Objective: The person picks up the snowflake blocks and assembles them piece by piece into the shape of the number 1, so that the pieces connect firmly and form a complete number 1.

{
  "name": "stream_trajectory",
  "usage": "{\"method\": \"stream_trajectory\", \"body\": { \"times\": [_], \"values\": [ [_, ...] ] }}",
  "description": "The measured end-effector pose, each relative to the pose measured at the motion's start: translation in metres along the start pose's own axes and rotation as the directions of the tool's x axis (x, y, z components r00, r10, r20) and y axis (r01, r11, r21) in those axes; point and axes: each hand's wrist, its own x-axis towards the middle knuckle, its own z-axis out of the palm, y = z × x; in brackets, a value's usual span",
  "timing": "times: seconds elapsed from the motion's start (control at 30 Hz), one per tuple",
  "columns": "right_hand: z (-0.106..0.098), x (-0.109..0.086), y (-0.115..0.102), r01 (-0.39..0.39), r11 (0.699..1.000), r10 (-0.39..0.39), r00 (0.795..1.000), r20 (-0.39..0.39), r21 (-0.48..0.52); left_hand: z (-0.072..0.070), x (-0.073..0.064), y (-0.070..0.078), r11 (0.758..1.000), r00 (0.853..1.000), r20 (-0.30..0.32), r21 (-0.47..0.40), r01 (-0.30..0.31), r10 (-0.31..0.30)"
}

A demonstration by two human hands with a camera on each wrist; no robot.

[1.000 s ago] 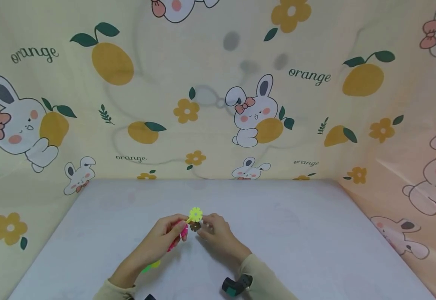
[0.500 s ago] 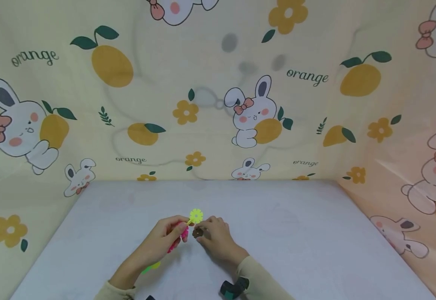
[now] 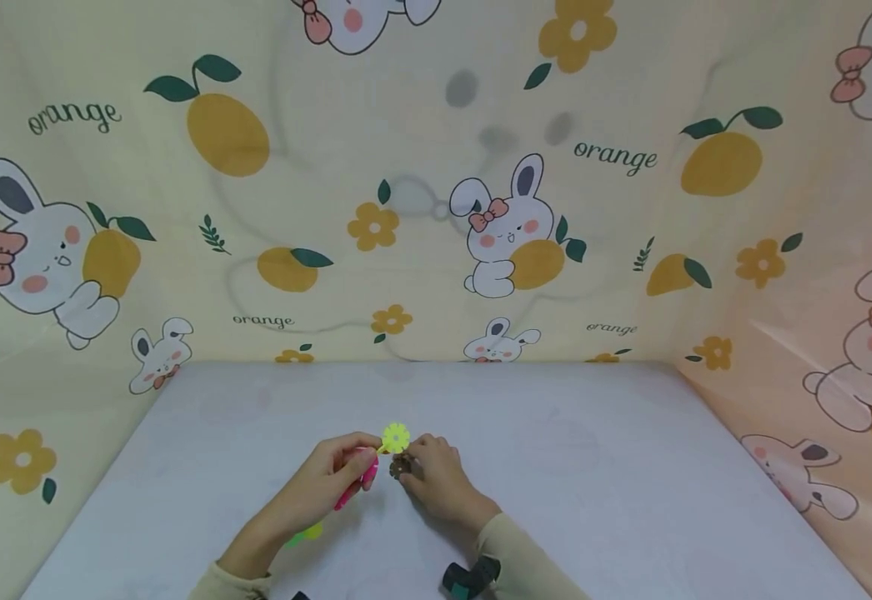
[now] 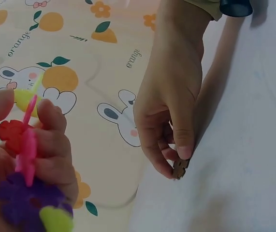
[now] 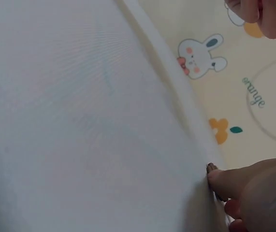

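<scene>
My left hand [image 3: 331, 473] grips a joined set of notched plastic snowflake discs. A yellow disc [image 3: 396, 437] sticks out beyond its fingertips, and a pink disc [image 3: 368, 475] shows under the thumb. From the left wrist view, a red disc [image 4: 12, 136], a purple disc [image 4: 29, 200] and a blurred yellow-green disc [image 4: 56, 220] also belong to this cluster. Between thumb and fingers, my right hand [image 3: 442, 479] pinches a brown snowflake disc [image 4: 180, 168]. In the head view that disc is just below the yellow one; whether they touch I cannot tell.
Below the left wrist, a green and yellow piece [image 3: 306, 533] is partly covered by the forearm. The white tabletop [image 3: 593, 450] reaches back to a patterned cloth [image 3: 421, 275] with rabbits and oranges. A dark device [image 3: 472, 577] is strapped on the right wrist.
The brown disc has turned and shifted slightly down and right, away from the yellow disc, with my right fingers around it. The left hand and its discs have barely moved.
</scene>
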Motion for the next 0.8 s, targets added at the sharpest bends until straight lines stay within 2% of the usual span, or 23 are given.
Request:
{"method": "stream_trajectory", "body": {
  "times": [0.07,0.17,0.33,0.5,0.8],
  "values": [
    [0.0,0.0,0.0,-0.004,1.0,0.004,1.0,-0.002,0.0,0.0,0.0,0.0,1.0,1.0,0.004,-0.008,0.018,-0.018],
    [-0.002,0.001,0.001,-0.006,0.999,0.005,1.0,0.007,0.034,0.0,-0.001,0.0,1.0,1.0,0.007,-0.013,0.012,-0.012],
    [-0.01,0.001,0.002,-0.037,0.984,0.031,0.999,0.035,0.172,0.001,-0.001,-0.001,0.999,0.999,0.014,-0.018,-0.029,0.029],
    [-0.025,0.001,0.002,-0.053,0.954,0.053,0.999,0.009,0.296,0.002,-0.001,-0.002,0.999,0.999,0.01,-0.025,-0.045,0.045],
    [-0.057,-0.005,-0.016,0.045,0.884,-0.013,0.997,-0.072,0.465,0.006,0.001,0.0,0.999,1.0,-0.007,-0.046,-0.008,0.008]
  ]
}}
